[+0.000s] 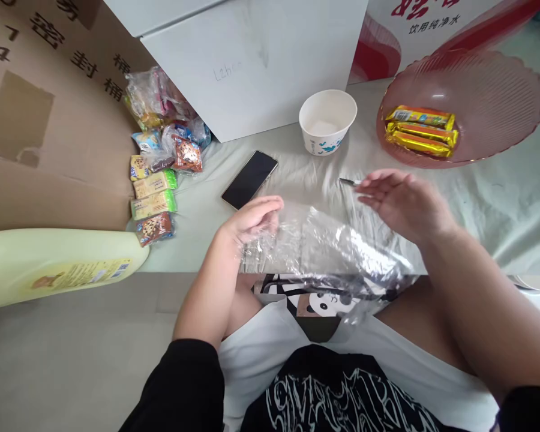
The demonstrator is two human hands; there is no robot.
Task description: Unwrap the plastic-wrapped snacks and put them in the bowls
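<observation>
My left hand is closed on the edge of a crumpled clear plastic bag, which spreads to the right and hangs over the table edge above my lap. My right hand hovers above the right part of the bag, fingers loosely stretched and a little blurred. At its fingertips a thin pen-like object with a dark tip shows; the fingers cover its other end. A dark-screened phone lies just beyond my left hand. Farther back stands a white paper bowl with blue print.
A pink ribbed bowl at the back right holds several yellow-wrapped snack bars. Several packaged snacks line the left, beside a large cardboard box. A pale yellow bottle lies at the left edge. White boxes stand behind.
</observation>
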